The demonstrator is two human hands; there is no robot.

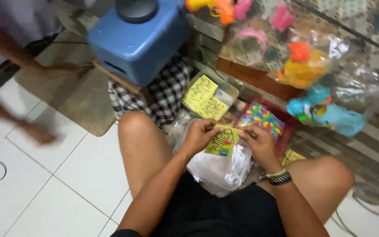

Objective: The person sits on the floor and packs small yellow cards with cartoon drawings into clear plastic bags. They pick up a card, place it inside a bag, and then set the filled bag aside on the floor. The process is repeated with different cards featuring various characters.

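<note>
both hands are pinching a small yellow card (223,142) over the person's lap: the left hand (202,134) is gripping its upper left edge between thumb and fingers, and the right hand (257,139), with a dark band at the wrist, is clamping the right edge. the card is showing a black line drawing with a few coloured patches near its lower edge. it is looking thin, light and a little bendy, probably paper or thin foam, so it is likely creasing or tearing easily; holding it by opposite edges, as the fingers are doing, is seeming the safest grip, with light pressure and no twisting.

just below the card a crumpled white plastic bag (222,169) is lying between the bare knees. beyond it, a stack of similar yellow cards (205,96) is resting in a clear wrapper, and a red tray of bright multicoloured pieces (262,118) is sitting just beside the right hand. a checked cloth (165,90) is hanging under a blue box (139,37). farther off, bagged plastic toys (305,66) are crowding the upper right. at the left, another person's arm (9,116) is showing, blurred, above the white tiled floor (44,188).
</note>
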